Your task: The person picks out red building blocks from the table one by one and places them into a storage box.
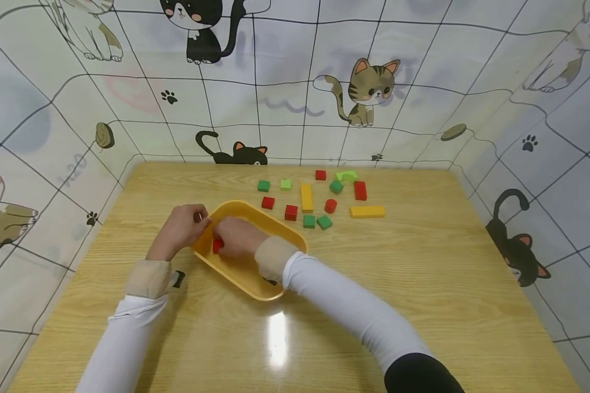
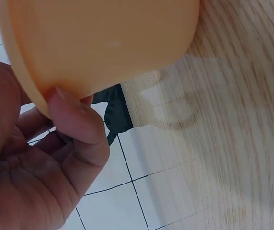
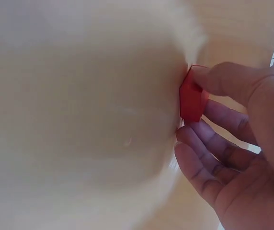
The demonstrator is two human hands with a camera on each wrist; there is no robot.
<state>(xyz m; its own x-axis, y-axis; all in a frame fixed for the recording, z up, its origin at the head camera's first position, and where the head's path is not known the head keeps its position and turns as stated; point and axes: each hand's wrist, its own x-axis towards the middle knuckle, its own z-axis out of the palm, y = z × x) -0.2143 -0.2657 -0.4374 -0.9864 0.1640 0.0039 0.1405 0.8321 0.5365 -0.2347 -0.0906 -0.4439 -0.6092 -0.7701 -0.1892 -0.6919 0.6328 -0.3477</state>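
Observation:
A yellow tray [image 1: 248, 290] with a raised rim lies at a slant on the wooden table. My left hand [image 1: 184, 228] pinches the rim at its far left corner; the left wrist view shows thumb and fingers [image 2: 77, 115] on either side of the tray's edge [image 2: 29, 91]. Inside the tray, my right hand [image 1: 238, 236] holds a red block [image 1: 217, 245] near the left end. In the right wrist view the thumb lies on one face of the red block [image 3: 192, 100], with fingers behind and below it. The hand and wrist hide part of the tray floor.
Beyond the tray, several blocks lie scattered: red ones such as a cube [image 1: 290, 213] and a cylinder [image 1: 330, 206], green cubes [image 1: 308, 221], a light green arch [image 1: 346, 176], and yellow bars [image 1: 367, 212]. A cat-printed sheet [image 1: 285, 98] surrounds the wooden table [image 1: 423, 284].

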